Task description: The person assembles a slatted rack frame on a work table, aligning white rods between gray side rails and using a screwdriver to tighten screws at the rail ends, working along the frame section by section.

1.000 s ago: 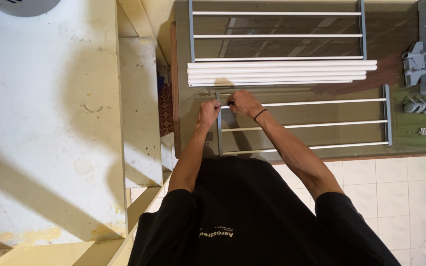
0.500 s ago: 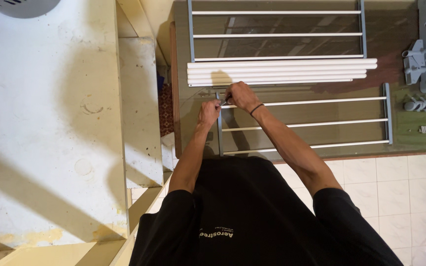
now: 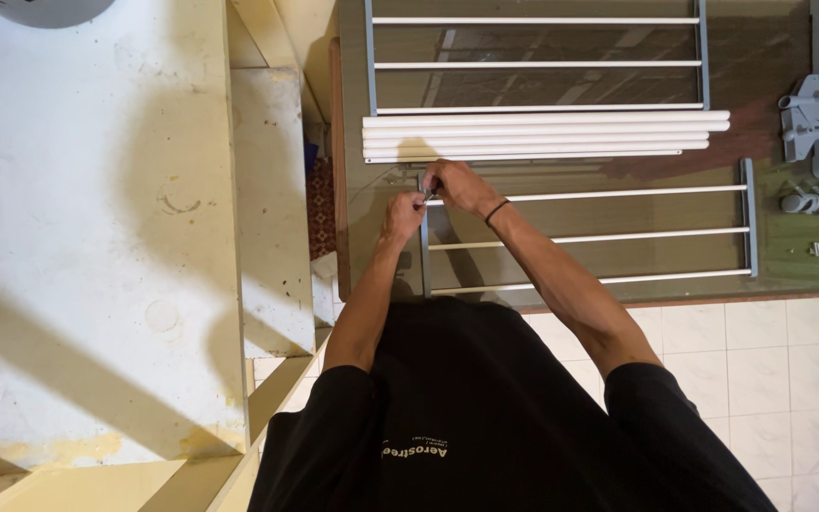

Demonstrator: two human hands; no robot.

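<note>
Your left hand [image 3: 403,214] and right hand [image 3: 457,185] have moved closer together at the top corner of the near rack frame [image 3: 588,237] on the counter [image 3: 789,256]. Both grips pinch something small there; you now work one spot. White tubes [image 3: 537,136] lie just above.

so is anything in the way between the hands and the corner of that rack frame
Nothing visible. The left hand and right hand are both already at the near rack frame's top left corner; the white tubes lie just beyond it, apart.
</note>
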